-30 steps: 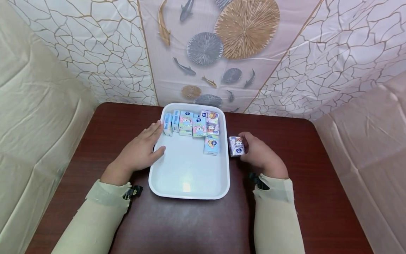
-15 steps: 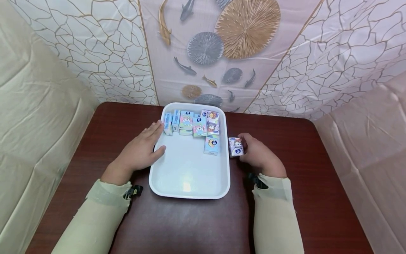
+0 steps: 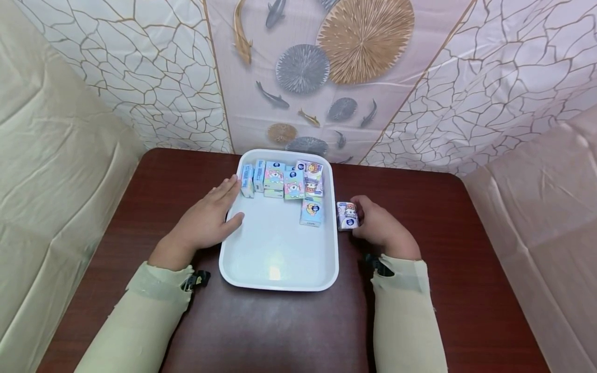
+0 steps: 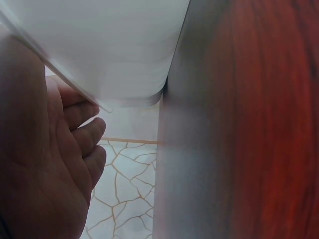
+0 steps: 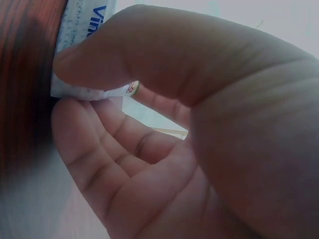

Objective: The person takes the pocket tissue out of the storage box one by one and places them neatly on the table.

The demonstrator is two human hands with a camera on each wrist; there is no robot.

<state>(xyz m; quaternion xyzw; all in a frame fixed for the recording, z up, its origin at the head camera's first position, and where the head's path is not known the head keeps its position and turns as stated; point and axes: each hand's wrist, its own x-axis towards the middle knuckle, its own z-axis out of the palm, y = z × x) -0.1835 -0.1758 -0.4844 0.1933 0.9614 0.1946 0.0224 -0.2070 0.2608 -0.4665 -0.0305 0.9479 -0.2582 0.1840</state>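
My right hand (image 3: pixel 386 228) pinches a small purple-and-white pocket tissue pack (image 3: pixel 347 216) on the table just outside the tray's right wall. In the right wrist view the thumb (image 5: pixel 89 67) lies along the tissue pack (image 5: pixel 82 30), with curled fingers below its end. My left hand (image 3: pixel 202 220) rests on the left rim of the white tray (image 3: pixel 280 287), its fingers fairly straight and the thumb over the inside edge. From the left wrist view, that hand (image 4: pixel 55 149) touches the tray's outer wall (image 4: pixel 114 55). Several blue and purple tissue packs (image 3: pixel 294 185) crowd the tray's far end.
One blue tissue pack (image 3: pixel 311 213) lies nearer me along the tray's right side, in front of the others. The dark red-brown table (image 3: pixel 280 331) extends around the tray. A patterned cloth (image 3: pixel 298 119) hangs behind it, and beige cloth (image 3: pixel 536 233) lines both sides.
My right hand and its tissue pack have shifted very slightly, with the pack turned a little straighter beside the tray. The left hand and the packs in the tray stay put.
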